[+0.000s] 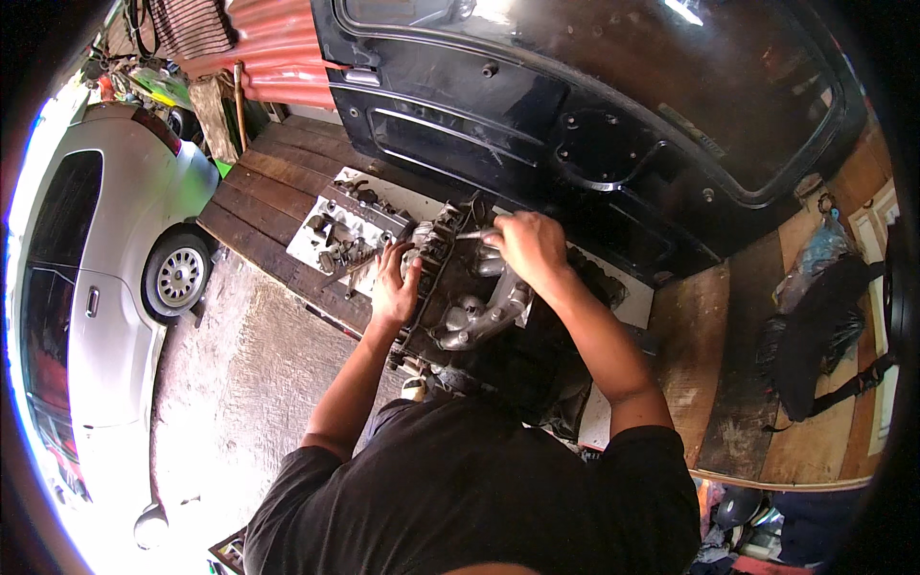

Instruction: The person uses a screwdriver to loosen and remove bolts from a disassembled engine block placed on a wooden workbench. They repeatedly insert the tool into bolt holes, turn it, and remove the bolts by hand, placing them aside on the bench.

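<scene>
Seen from the head camera, looking down, the person leans over a wooden desk (pixel 278 206) of dark planks, both bare forearms reaching up from the lower edge. The left hand (pixel 395 287) lies flat, fingers spread, on the left edge of a grimy engine part (pixel 460 287) that sits on the desk just in front of the person's chest; its grip is open, pressing rather than holding. The right hand (pixel 529 247) is curled closed round a slim metal tool (pixel 474 234), whose shaft points left over the top of the engine part. Whether the tool's tip touches the part cannot be told. A pale cast manifold (pixel 484 316) with curved pipes lies on the near side of the engine part, below the right hand.

Just left of the left hand, a white tray (pixel 335 230) holds a heap of small dark metal pieces. Behind the engine part, a large black car door panel (pixel 594 105) lies across the far side of the desk, its window opening toward the upper right. A dark bag (pixel 815 335) with a strap rests on the lighter boards at the right. On the left, well apart from the desk, a silver car (pixel 105 268) stands on the concrete floor (pixel 240 383). A red corrugated sheet (pixel 278 48) shows at the top.
</scene>
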### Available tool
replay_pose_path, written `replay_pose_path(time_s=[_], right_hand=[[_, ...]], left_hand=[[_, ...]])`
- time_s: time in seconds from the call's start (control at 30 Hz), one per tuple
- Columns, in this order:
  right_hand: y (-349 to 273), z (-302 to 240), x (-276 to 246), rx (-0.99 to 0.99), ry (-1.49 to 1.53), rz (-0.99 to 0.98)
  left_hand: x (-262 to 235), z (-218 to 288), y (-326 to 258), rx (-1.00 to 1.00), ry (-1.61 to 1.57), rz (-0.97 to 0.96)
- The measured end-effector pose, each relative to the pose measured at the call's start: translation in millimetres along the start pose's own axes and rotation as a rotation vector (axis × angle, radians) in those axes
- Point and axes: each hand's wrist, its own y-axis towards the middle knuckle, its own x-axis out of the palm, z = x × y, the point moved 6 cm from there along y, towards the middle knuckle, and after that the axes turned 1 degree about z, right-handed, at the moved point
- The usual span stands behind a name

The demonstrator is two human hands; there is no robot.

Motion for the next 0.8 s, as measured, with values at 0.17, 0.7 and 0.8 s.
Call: replay_pose_path(time_s=[0.17,0.7,0.8], right_hand=[[-8.6,-1.8,-5.2,0.006,-0.056,-0.206],[8.7,33.8,3.1,0.082,-0.047,-0.075],[6.3,23.6,32.0,-0.006,-0.204,-0.072]], left_hand=[[-6.3,11.5,0.0,-0.057,-0.055,-0.017],[-2.8,1.3,-4.1,-0.071,-0.198,0.028],[-0.7,3.9,-1.4,-0.045,-0.179,0.024]])
